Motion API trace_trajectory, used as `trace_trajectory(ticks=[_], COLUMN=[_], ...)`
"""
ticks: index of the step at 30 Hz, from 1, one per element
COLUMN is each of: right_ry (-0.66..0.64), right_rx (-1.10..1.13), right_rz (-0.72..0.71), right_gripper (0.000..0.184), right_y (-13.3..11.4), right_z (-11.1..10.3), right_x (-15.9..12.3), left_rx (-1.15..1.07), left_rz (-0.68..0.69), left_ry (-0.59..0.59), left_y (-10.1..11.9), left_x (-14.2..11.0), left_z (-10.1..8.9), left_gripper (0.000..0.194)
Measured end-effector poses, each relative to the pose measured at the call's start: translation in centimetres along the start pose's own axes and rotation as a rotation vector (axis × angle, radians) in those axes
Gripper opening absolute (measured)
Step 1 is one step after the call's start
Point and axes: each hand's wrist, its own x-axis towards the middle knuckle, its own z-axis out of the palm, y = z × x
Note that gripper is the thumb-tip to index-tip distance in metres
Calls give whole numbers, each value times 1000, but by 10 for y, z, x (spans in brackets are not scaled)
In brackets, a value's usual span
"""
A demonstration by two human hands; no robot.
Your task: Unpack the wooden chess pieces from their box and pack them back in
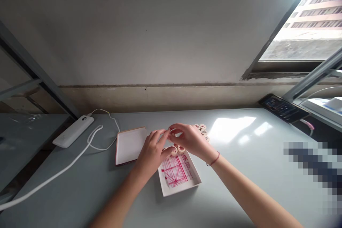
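Note:
My left hand (151,153) and my right hand (188,140) hover over a shallow white box (179,185) printed inside with a red grid, likely a xiangqi board. Their fingertips meet above the box, and I cannot tell whether anything is pinched between them. Two round wooden xiangqi pieces (177,150) lie at the box's far rim, just under my left thumb. Several more pieces (203,131) sit on the table behind my right hand, partly hidden by it. A white box lid (130,146) with an orange-tan edge lies to the left of my left hand.
A white power bank (73,131) lies at the far left of the pale table (240,156), with white cables (53,171) running from it. A phone (283,108) rests at the far right edge beneath a window. A wall rises behind the table.

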Motion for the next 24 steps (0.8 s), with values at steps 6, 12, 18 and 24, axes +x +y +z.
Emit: trace_trajectory(ticks=[6,12,18,24], right_ry=[-83,56,26,-41], right_rx=[504,600,395,-17], right_rz=[-3,51,-100,-345], right_gripper=[31,32,19,30], right_y=[18,41,34,21], right_z=[9,11,15,36], right_x=[-22,-31,-40,-53], left_rx=[-227,-267,-95,55], left_rz=[-6,98,173,28], left_ry=[-57,-224,-264,-270], left_y=[8,-5,-8,-18], left_x=[1,-21,-22,-18], left_z=[-7,-10,-17,-26], left_gripper=[27,10,6,18])
